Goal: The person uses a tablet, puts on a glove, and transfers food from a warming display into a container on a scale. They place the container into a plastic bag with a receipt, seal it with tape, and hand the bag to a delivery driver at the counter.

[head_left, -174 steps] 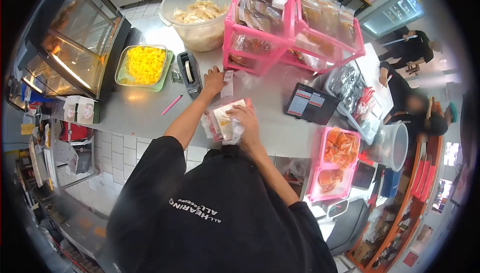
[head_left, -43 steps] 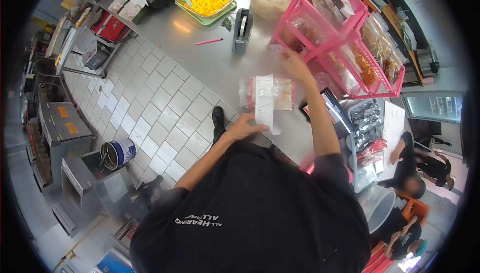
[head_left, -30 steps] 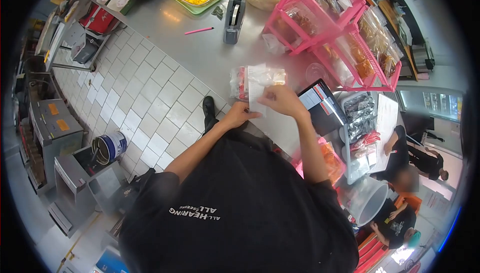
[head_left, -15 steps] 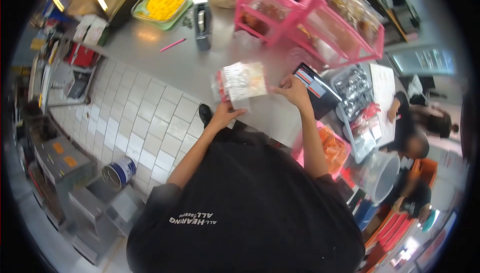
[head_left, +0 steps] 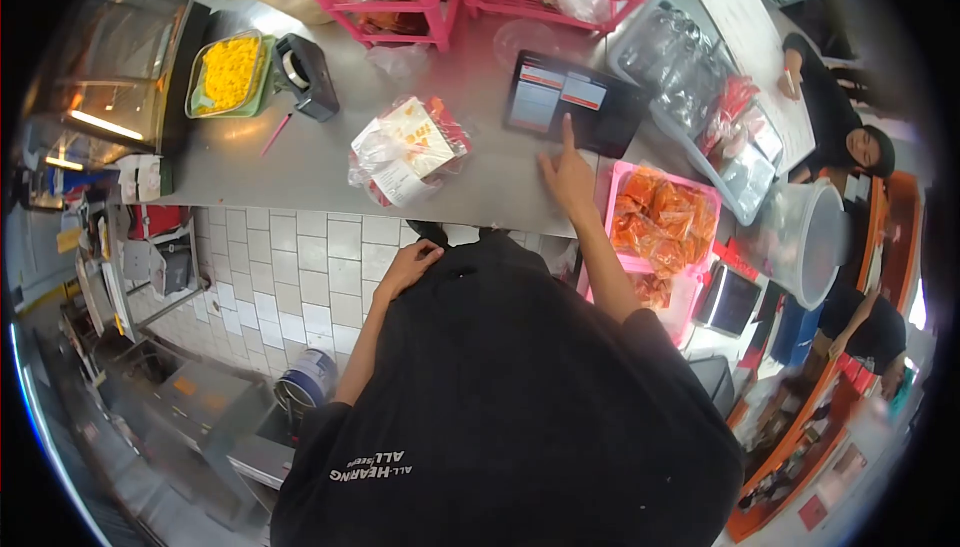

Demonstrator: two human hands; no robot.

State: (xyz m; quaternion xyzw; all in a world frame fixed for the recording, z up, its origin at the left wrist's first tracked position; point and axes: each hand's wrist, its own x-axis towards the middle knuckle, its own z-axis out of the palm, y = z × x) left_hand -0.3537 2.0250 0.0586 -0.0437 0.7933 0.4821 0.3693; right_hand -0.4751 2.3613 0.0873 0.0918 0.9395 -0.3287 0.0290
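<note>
My right hand (head_left: 568, 179) has its index finger stretched out onto the lower edge of the black tablet's lit screen (head_left: 556, 97); it holds nothing. My left hand (head_left: 408, 267) hangs loosely in front of the black shirt, just off the counter's front edge, with nothing visible in its fingers. A plastic-wrapped package (head_left: 420, 139) lies on the steel counter between the two hands and the pink racks, touched by neither hand. The white printed slip (head_left: 398, 185) rests on its near left side.
Pink racks (head_left: 430, 7) stand at the back. A tape dispenser (head_left: 308, 77), a pink pen (head_left: 277, 134) and a tray of yellow food (head_left: 228, 72) are at left. Right are a grey tray (head_left: 650, 77), pink trays of orange packets (head_left: 665, 217) and a clear tub (head_left: 800, 237). Co-workers (head_left: 860, 147) are beyond.
My left hand has let go of the slip and drawn back toward my body. My right hand has moved from the package to the tablet. The view has turned toward the right.
</note>
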